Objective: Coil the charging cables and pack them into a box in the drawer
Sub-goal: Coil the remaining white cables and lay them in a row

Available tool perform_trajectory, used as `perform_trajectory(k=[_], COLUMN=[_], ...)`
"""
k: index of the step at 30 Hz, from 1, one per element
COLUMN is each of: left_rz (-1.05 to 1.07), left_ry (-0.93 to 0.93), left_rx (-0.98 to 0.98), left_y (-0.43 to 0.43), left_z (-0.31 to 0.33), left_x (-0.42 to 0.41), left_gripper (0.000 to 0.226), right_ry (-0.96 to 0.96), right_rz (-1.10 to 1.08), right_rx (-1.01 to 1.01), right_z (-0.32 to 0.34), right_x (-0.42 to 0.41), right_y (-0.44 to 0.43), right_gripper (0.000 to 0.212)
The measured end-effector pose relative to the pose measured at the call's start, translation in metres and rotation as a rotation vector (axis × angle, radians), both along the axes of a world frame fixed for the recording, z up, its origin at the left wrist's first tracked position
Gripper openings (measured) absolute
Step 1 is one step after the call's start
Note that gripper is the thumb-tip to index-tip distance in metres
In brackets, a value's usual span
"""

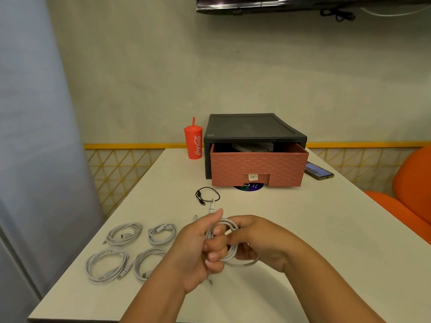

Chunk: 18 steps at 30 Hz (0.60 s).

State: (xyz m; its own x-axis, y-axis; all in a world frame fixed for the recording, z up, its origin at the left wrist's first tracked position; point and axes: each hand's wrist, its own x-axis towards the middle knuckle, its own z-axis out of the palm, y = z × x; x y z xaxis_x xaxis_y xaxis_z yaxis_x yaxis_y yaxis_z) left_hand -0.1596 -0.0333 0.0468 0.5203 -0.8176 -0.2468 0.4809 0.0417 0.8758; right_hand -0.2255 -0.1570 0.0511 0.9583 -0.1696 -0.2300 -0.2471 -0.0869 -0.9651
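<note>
Both hands hold one white charging cable point(229, 252), wound in loops above the near middle of the table. My left hand point(198, 250) grips the loops, with a plug end sticking up past the thumb. My right hand point(258, 241) pinches the same coil from the right. Several coiled white cables point(124, 234) lie on the table to the left. A small black cable point(207, 195) lies loosely looped further back. The brick-patterned drawer point(258, 166) stands partly pulled out of its dark case point(254, 128), and a dark box point(253, 148) shows inside it.
A red Coca-Cola cup point(194, 143) with a straw stands left of the case. A phone point(318, 171) lies to the right of the drawer. An orange chair point(410, 190) is beside the white table point(314, 229) on the right. The wall is close behind.
</note>
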Motion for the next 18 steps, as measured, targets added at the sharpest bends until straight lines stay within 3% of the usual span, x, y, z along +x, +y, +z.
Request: perform_trajectory(k=[3,7,9,11,14,18], left_rz=[-0.025,-0.019,-0.047,-0.079,-0.096,-0.037], left_ry=[-0.012,0.090,0.139,0.170,0.181,0.178], left_rx=[-0.013,-0.085,-0.087,-0.087,-0.064,0.008], left_y=[0.000,0.001,0.003,0.004,0.004,0.004], left_z=[0.002,0.000,-0.002,-0.002,-0.002,-0.001], left_x=[0.002,0.005,0.004,0.003,-0.001,-0.001], left_gripper=[0.040,0.037,0.034,0.033,0.031,0.027], right_ry=[0.028,-0.042,-0.117,-0.174,-0.242,-0.380], right_rz=[-0.086,-0.207,-0.391,-0.555,-0.751,-0.798], right_rx=[0.122,0.547,0.656,0.640,0.531,0.411], right_z=[-0.005,-0.006,-0.006,-0.009,-0.012,-0.004], right_x=[0.002,0.004,0.006,0.010,0.013,0.006], right_y=[-0.003,-0.018,-0.025,-0.029,-0.038,-0.043], right_gripper=[0.016,0.033,0.018,0.007,0.013,0.023])
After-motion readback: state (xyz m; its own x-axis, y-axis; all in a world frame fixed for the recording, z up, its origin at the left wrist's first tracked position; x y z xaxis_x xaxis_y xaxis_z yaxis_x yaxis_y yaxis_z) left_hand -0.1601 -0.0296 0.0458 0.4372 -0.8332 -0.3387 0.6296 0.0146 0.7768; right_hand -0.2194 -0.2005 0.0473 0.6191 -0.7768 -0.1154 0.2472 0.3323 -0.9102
